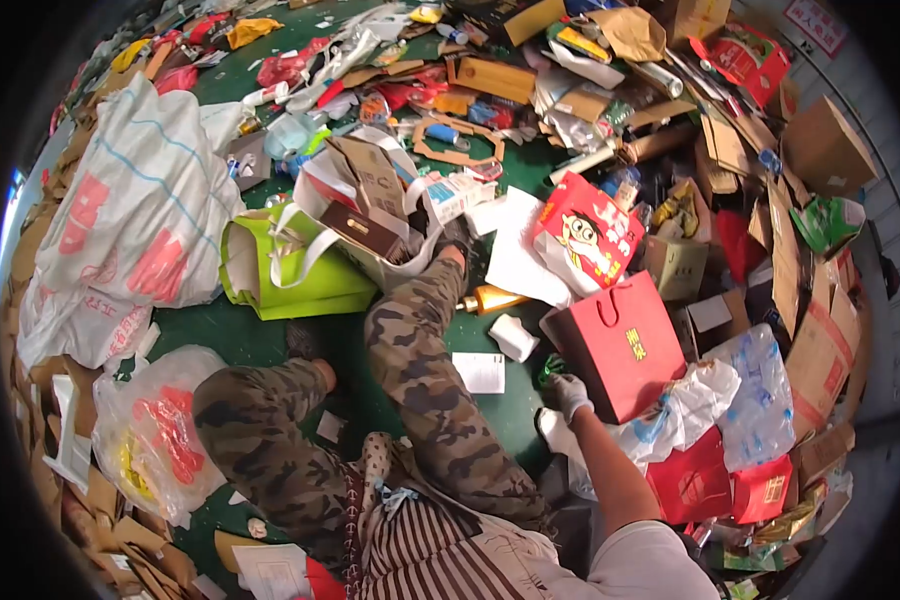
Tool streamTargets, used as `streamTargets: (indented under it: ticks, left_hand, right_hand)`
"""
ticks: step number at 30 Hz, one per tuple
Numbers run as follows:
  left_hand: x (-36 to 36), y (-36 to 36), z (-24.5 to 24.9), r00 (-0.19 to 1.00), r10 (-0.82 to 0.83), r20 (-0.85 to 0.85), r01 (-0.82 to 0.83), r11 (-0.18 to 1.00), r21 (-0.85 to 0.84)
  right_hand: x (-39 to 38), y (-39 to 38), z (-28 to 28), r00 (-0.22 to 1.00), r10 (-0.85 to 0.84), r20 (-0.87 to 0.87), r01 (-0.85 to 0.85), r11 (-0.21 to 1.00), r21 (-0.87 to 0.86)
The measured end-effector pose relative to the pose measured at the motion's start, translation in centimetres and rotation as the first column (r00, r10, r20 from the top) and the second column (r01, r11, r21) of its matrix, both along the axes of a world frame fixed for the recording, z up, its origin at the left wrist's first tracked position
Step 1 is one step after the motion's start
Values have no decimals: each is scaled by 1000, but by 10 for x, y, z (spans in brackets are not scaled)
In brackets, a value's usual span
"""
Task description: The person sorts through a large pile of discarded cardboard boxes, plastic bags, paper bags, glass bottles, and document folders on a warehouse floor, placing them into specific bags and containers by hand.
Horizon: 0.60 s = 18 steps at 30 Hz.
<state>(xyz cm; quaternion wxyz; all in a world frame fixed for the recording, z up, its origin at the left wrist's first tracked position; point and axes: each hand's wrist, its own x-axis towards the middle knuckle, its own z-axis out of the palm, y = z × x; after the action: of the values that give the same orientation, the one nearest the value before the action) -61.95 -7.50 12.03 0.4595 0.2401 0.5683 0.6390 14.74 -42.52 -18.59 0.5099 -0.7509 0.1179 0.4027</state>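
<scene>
My right hand (571,396), in a pale glove, reaches down beside the large red paper gift bag (620,345). Its fingers look closed at a small, dark green, shiny object (550,370), whose kind I cannot make out. A crumpled white paper cup (513,339) lies just beyond it, with a white printed card (479,373) to its left. Below the hand is a white item (555,432), partly covered by my forearm. My left hand is out of view.
A green bag (295,275) stands beside an opened white bag with cardboard (367,175) in it. A big white woven sack (135,190) is at left, above a clear plastic bag (160,430). Clear bottles (757,395) and cartons (830,340) pile up on the right.
</scene>
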Motion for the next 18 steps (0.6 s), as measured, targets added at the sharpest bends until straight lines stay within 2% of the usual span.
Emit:
streamTargets:
  ticks: [2,4,5,6,7,8,10,11,12,13,14,15,16,18]
  left_hand:
    - [66,14,-5,989,-133,67,131,991,26]
    - [161,23,-17,936,-305,177,303,952,42]
    - [217,20,-22,894,-379,238,378,924,49]
    - [284,16,-20,896,-364,254,359,931,68]
    - [312,25,-29,732,-627,267,615,776,139]
    - [334,31,-36,502,-825,261,804,556,210]
    - [398,23,-29,448,-839,308,836,515,189]
    - [424,20,-27,421,-845,330,851,494,179]
    - [442,21,-28,431,-843,322,859,493,140]
    - [458,24,-30,440,-841,314,865,491,103]
    - [473,26,-33,450,-839,306,868,491,69]
    - [486,30,-35,423,-842,334,884,464,52]
    - [497,32,-40,432,-836,338,884,468,27]
    - [514,39,-51,448,-823,350,883,469,-27]
  right_hand:
    - [-32,-31,-26,984,1,-176,2,1000,19]
    - [-49,-50,-41,956,99,-277,-115,992,-43]
    - [-54,-55,-42,963,94,-253,-132,981,-139]
    - [-49,-67,-50,967,26,-255,-50,995,-87]
    - [-41,-78,-60,965,-36,-259,28,999,-36]
    - [-33,-88,-66,959,-91,-267,99,995,14]
    - [1,-87,-44,985,-128,-116,115,987,-113]
    - [37,-110,-78,990,-112,-84,103,989,-107]
    - [56,-101,-38,988,-121,-97,109,987,-116]
    - [105,-122,-77,986,-100,-135,99,995,-12]
    - [116,-87,-1,980,-197,1,196,978,-67]
    - [152,-91,-10,963,-267,35,264,962,64]
    - [163,-66,30,958,-280,-61,286,939,191]
    - [216,-59,-5,949,-293,-119,315,905,286]
